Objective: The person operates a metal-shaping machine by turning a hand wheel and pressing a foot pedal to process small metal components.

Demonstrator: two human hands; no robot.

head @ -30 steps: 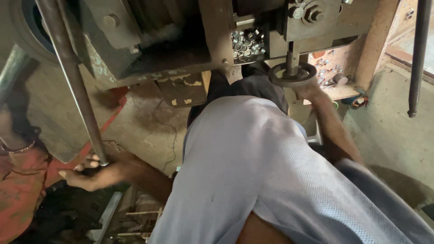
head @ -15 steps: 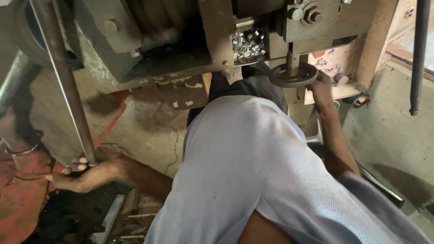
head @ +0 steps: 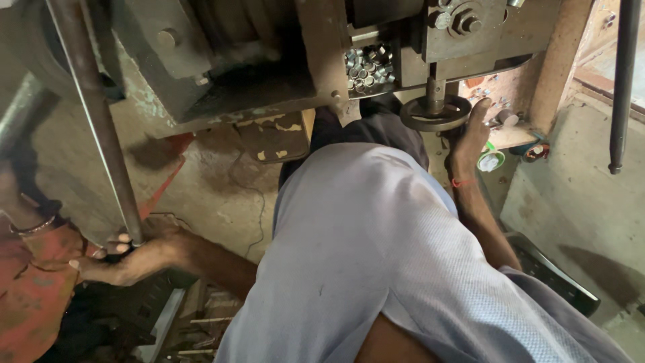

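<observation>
The left hand (head: 124, 259) is wrapped around the lower end of a long steel bar (head: 94, 121), its fingers (head: 115, 243) curled tight on the bar with the thumb pointing left. The bar runs from the top left of the view down and slightly right to the hand, passing in front of a grey machine (head: 201, 60). The forearm stretches back to the right, low over the floor (head: 215, 181).

The right hand (head: 470, 134) reaches up to a small round handwheel (head: 435, 113) on a vertical spindle under the machine's right part. Its fingers are extended upward and lie close together against the wheel's right rim; whether they actually grip the rim cannot be told. A red thread circles the wrist.

The person's pale shirt (head: 376, 255) fills the middle and lower part of the view, with dark cloth just above it by the machine.

In an opening of the machine, left of the spindle, sits a heap of small metal slugs (head: 366, 66). Right of the hand, on a ledge, lie a small round white-and-green tin (head: 490, 161) and a dark ring-shaped piece (head: 535, 152). A second dark rod (head: 621, 87) hangs upright at the far right edge. A red-painted part (head: 37, 289) lies at the lower left, with another person's wrist and bangle (head: 30, 227) just above it.
</observation>
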